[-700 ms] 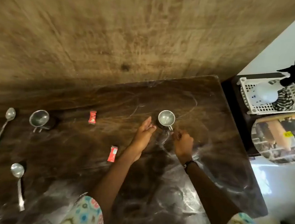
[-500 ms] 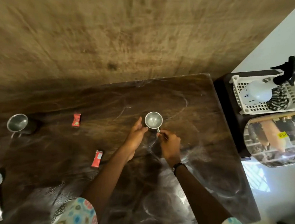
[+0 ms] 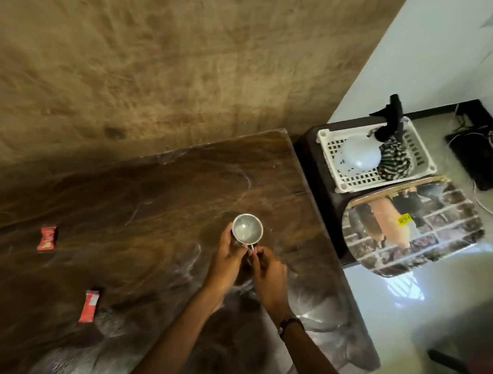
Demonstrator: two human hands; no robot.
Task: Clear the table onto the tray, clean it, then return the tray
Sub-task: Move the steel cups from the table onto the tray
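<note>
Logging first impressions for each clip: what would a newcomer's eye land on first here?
Both hands meet at a small shiny steel cup near the right side of the dark glossy wooden table: the left hand holds its body, the right hand pinches its handle. Two small red sachets lie at the left, and a picture-printed tray sits beside a white plastic basket on the right.

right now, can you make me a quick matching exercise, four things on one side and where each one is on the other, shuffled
Things:
1. steel cup
2. red sachet
3. white basket
4. printed tray

Places:
A. on the dark stand, nearer the wall
B. between the left hand and right hand
C. on the table's left part
D. on the dark stand, in front of the basket

Pairs: 1-B, 2-C, 3-A, 4-D
</note>
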